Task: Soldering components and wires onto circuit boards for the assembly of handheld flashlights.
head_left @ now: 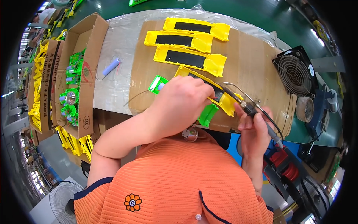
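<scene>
My left hand (182, 99) is closed above a yellow plastic casing (226, 105) with a dark panel set in it; its fingertips are pinched, and what lies between them is hidden. In my right hand (255, 130) is a soldering iron (249, 109) with a thin curved metal tube along it, its tip slanting toward that casing. Partly behind my left hand, a green plastic housing (157, 83) holds a pale cylindrical cell. Another green part (208, 115) sits below the yellow casing, and a round clear lens (190, 134) is near my chest.
More yellow casings (186, 59) lie in a row on a cardboard sheet (253, 59). A loose lavender cell with wires (111, 67) rests to the left. Cardboard boxes (95, 56) there hold green and yellow parts. A black fan (295, 71) and a solder spool (305, 108) stand at right.
</scene>
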`<state>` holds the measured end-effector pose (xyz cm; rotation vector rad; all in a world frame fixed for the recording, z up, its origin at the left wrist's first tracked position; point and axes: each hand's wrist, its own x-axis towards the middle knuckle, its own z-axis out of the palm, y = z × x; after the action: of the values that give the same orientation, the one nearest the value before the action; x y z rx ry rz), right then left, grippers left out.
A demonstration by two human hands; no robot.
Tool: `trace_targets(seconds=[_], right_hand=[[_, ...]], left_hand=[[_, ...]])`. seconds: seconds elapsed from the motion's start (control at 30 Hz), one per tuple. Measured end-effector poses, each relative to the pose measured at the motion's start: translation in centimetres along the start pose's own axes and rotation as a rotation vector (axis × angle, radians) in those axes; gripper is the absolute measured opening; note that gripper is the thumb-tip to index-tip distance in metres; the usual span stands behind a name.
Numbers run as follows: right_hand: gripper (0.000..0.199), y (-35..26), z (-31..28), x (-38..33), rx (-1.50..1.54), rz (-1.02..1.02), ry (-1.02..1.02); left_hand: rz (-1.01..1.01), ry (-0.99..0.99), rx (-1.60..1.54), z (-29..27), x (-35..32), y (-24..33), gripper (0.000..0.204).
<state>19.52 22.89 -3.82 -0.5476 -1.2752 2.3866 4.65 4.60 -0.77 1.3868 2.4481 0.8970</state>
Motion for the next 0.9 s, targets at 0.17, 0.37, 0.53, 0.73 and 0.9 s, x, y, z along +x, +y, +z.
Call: trace_targets(seconds=[0.17, 0.37, 0.53, 0.73, 0.9], right_hand=[[0.019, -3.0, -3.3, 0.5, -0.166, 0.007, -0.088], [0.015, -3.8, -3.5, 0.8, -0.274, 0.051, -0.148], [0.014, -4.4, -2.6, 0.8, -0.391, 0.158, -0.112], [0.016, -4.4, -2.1, 0.9, -0.483, 0.140, -0.145], [0.016, -4.4, -1.6, 0.7, -0.524, 0.126, -0.141]], left_hand=[[0.000, -0.019, -0.028, -0.3, 0.9, -0.3, 0.004], [0.039, -0.079, 0.167, 0.0, 1.9, 0.2, 0.007], [0.065, -0.096, 0.227, -0.1, 2.4, 0.6, 0.010], [0.057, -0.073, 0.242, 0.0, 2.5, 0.9, 0.012], [0.050, -0.090, 0.263, -0.1, 2.6, 1.0, 0.012]])
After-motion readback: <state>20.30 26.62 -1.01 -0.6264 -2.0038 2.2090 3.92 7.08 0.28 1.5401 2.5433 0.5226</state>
